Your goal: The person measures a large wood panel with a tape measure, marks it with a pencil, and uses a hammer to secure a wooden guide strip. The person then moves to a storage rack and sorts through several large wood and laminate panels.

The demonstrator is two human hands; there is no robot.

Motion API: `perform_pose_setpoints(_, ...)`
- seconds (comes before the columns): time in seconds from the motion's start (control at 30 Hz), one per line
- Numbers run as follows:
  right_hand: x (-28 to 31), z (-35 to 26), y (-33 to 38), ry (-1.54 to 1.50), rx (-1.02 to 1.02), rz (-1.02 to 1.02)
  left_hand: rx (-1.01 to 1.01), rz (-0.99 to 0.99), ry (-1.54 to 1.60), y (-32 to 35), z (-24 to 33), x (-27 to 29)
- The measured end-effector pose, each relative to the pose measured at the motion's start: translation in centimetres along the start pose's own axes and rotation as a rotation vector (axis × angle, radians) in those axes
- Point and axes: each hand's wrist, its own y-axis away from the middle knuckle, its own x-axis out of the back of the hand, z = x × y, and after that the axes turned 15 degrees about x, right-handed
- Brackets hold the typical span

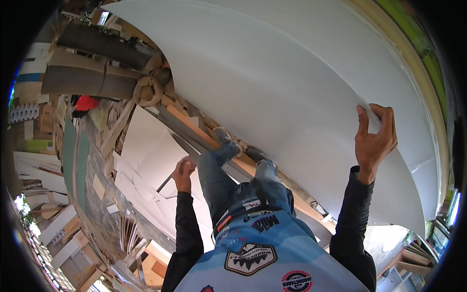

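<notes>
The right hand [373, 138] is raised against a big white sheet [292, 87] that fills the upper middle and right of the view, its surface bowed and its lower edge running down to the right. The thumb and fingers of that hand pinch a lifted flap of the sheet's thin top layer, so the hand is closed on the sheet. The left hand [183, 171] sits lower, beside the person's left knee, fingers curled narrow around a thin dark tool [165, 183] that points down and left; what kind of tool it is cannot be told. Both arms wear black sleeves, and the legs in blue jeans [228, 180] stretch toward the sheet's lower edge. Under the left hand lie white offcuts [146, 151] on the floor. Further left are stacked boards [82, 73], a red object [86, 102] and loose wood strips [63, 224].
</notes>
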Motion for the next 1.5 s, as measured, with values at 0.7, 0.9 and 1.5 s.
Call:
perform_pose_setpoints(0.7,10.0,-5.0,-1.9,-0.425,0.224,-0.577,-1.539,-0.373,-0.83,13.9,29.4,-22.2)
perform_pose_setpoints(0.9,6.0,2.3,-8.9,-1.021,-0.133,-1.208,-1.521,-0.262,-0.733,15.9,26.7,-21.9)
perform_pose_setpoints(1.5,-17.1,35.0,-11.0,0.459,-0.235,-0.599,-1.382,-0.108,-0.642,19.7,24.0,-14.1)
